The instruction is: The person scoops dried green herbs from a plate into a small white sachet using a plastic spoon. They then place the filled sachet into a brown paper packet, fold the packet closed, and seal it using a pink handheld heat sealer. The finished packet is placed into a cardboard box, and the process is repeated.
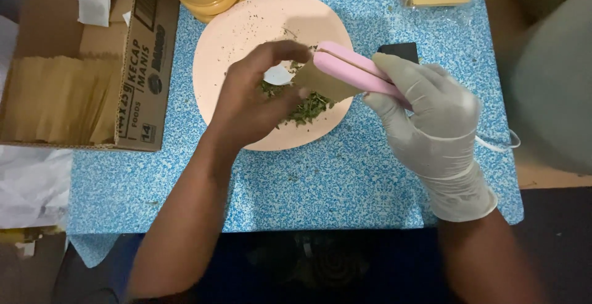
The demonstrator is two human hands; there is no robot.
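Gloved right hand [431, 125] gripped the pink sealer [357, 73] — bare left hand [262, 97] pinched the brown pouch [324, 82] over the herb plate [228, 39].

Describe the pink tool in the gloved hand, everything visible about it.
The pink tool is a long, slim clamp-like bar, apparently smooth plastic, with two halves closed along a lengthwise seam. It lies tilted over the round pale plate. The gloved right hand grips one end; the other end pinches a small brown paper packet.
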